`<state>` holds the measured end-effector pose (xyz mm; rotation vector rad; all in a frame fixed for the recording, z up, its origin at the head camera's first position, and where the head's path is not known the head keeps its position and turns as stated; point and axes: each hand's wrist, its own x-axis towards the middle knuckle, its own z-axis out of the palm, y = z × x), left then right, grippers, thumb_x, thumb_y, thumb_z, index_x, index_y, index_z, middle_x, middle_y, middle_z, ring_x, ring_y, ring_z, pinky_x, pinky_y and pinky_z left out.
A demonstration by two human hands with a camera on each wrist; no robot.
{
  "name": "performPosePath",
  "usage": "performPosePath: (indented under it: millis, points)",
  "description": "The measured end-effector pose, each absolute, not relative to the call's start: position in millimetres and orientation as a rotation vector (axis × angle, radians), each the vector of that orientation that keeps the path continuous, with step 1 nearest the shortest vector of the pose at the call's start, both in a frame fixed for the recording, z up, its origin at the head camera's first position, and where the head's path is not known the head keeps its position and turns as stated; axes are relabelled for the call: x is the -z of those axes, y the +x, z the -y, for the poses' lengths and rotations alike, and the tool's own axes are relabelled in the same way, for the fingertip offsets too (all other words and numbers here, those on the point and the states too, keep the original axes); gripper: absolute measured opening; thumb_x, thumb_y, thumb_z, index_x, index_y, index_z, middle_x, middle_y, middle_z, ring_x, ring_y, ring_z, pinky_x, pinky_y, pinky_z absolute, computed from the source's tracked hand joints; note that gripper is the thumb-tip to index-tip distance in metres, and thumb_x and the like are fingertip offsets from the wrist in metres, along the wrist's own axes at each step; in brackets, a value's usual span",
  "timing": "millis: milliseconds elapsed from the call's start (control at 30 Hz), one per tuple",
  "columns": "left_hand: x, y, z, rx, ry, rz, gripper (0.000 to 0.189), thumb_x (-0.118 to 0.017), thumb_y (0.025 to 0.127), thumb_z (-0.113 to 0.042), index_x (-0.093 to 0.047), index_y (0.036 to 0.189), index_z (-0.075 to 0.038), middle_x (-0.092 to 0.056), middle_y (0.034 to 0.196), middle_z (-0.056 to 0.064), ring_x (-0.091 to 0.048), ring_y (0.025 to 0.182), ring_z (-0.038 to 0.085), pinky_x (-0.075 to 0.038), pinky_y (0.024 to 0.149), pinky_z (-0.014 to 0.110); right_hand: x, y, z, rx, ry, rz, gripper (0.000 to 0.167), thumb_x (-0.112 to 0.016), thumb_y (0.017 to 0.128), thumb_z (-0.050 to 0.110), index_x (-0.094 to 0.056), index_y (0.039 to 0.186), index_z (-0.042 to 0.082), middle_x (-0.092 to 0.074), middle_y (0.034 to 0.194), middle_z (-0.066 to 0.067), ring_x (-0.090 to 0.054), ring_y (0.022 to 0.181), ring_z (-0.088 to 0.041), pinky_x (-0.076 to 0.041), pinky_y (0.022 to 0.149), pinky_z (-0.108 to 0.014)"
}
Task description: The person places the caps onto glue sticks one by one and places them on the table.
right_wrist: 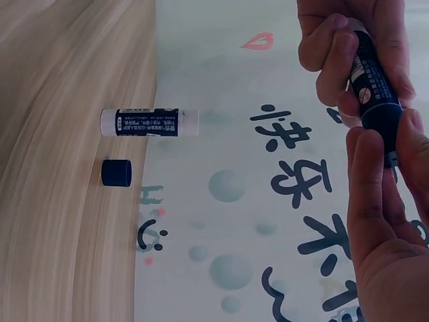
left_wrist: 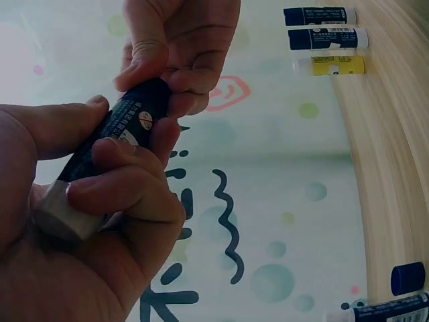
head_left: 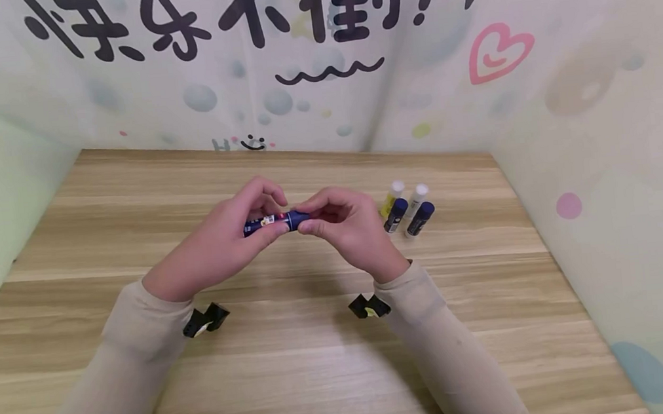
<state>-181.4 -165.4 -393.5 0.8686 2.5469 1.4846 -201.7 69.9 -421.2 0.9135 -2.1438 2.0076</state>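
Between both hands a dark blue glue stick [head_left: 266, 222] is held sideways above the table. My left hand [head_left: 229, 237] grips its labelled body, fingers curled round it, with the pale base against the palm in the left wrist view. At the other end my right hand [head_left: 349, 224] pinches the dark blue cap [right_wrist: 383, 125] between thumb and fingers. The cap is on the stick. In the right wrist view a second glue stick [right_wrist: 146, 123] stands on the table without its cap, and a loose blue cap [right_wrist: 116, 173] lies beside it. Both are hidden in the head view.
Several glue sticks stand close together right of my right hand, including a dark-capped one [head_left: 420, 218] and a yellow one [head_left: 392, 199]. The wooden table [head_left: 298, 368] meets a printed backdrop [head_left: 170, 116] at the back and sides.
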Motion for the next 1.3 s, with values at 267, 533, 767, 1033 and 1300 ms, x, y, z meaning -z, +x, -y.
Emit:
performPosePath:
  millis: [267, 533, 767, 1033, 1300]
  points:
    - [392.4, -179.0, 157.7, -1.592, 0.834, -2.544, 0.029, -0.064, 0.112, -0.021, -0.051, 0.133, -0.007, -0.068, 0.123, 0.006, -0.068, 0.118, 0.020, -0.053, 0.098, 0.045, 411.6, -194.2, -67.1, -1.973, 1.028, 2.118, 0.022, -0.073, 0.100, -0.008, -0.075, 0.121, -0.005, -0.075, 0.115, -0.012, -0.072, 0.093, -0.029, -0.063, 0.083, -0.043]
    - [392.7, -186.8, 162.5, -1.598, 0.767, -2.577, 0.037, -0.057, 0.115, -0.025, -0.048, 0.145, -0.005, -0.065, 0.124, 0.009, -0.064, 0.111, 0.023, -0.054, 0.091, 0.043, 389.6, -195.1, -86.3, -1.569, 1.073, 2.333, 0.022, -0.081, 0.098, 0.003, -0.075, 0.119, 0.001, -0.074, 0.113, -0.004, -0.070, 0.091, -0.017, -0.062, 0.079, -0.036]
    - [394.4, -197.0, 170.5, -1.629, 0.577, -2.720, 0.031, -0.057, 0.113, -0.015, -0.052, 0.141, -0.004, -0.064, 0.125, 0.013, -0.063, 0.114, 0.028, -0.050, 0.102, 0.048, 378.5, -209.1, -129.9, -0.959, 1.030, 2.731, 0.023, -0.086, 0.095, 0.006, -0.075, 0.116, 0.007, -0.075, 0.109, -0.002, -0.067, 0.082, -0.014, -0.058, 0.075, -0.034]
    - [396.5, -197.9, 169.7, -1.593, 0.521, -2.724, 0.030, -0.056, 0.113, -0.016, -0.053, 0.141, -0.005, -0.064, 0.126, 0.013, -0.063, 0.115, 0.029, -0.049, 0.105, 0.048, 375.9, -222.5, -167.3, -0.666, 0.854, 3.041, 0.016, -0.076, 0.092, -0.006, -0.076, 0.104, 0.004, -0.074, 0.101, -0.007, -0.068, 0.092, -0.025, -0.056, 0.086, -0.042]
    - [396.4, -196.6, 171.0, -1.569, 0.510, -2.738, 0.030, -0.056, 0.113, -0.017, -0.053, 0.140, -0.006, -0.064, 0.124, 0.012, -0.063, 0.114, 0.028, -0.049, 0.105, 0.047, 384.6, -229.3, -178.6, -0.593, 0.816, 3.185, 0.018, -0.068, 0.090, -0.006, -0.078, 0.099, 0.005, -0.074, 0.095, -0.004, -0.062, 0.085, -0.023, -0.050, 0.079, -0.040]
